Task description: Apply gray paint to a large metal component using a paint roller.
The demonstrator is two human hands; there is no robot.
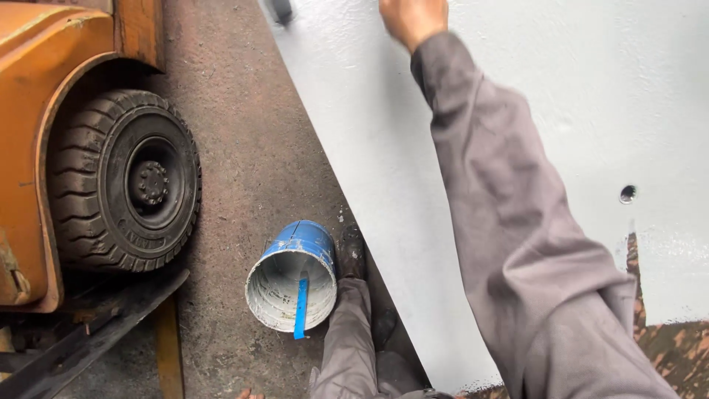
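— While the right hand (413,18) reaches up along the white-painted panel (561,111), where does the paint sit?

— Down on the concrete floor (244,133), in the blue bucket (294,275), just beside the person's shoe (351,255) and touching the panel's lower edge or very near it. A blue stirring stick (300,307) leans inside against its rim.

— Is that hand gripping anything?

— It looks curled closed, knuckles towards the camera, but the frame cuts it off, so I cannot tell what it holds. A dark blurred object (281,9) shows up at the top edge, to its left; it could be a roller head, though it is too blurred to be sure.

— And the left hand?

— Only fingertips (249,394) peek in at the bottom edge, so I cannot tell whether they are open or closed.

— How would you coat this well?

— My judgement: work in long overlapping strokes from the wet edge, and mind the small hole (628,193) and the rusty unpainted patch (676,355) at lower right, which still needs cover. Keep the grey sleeve (517,222) off the fresh coat.

— Anything to watch nearby?

— The orange forklift (37,111) with its black tyre (129,181) stands close to the bucket; its fork (96,332) lies low alongside.
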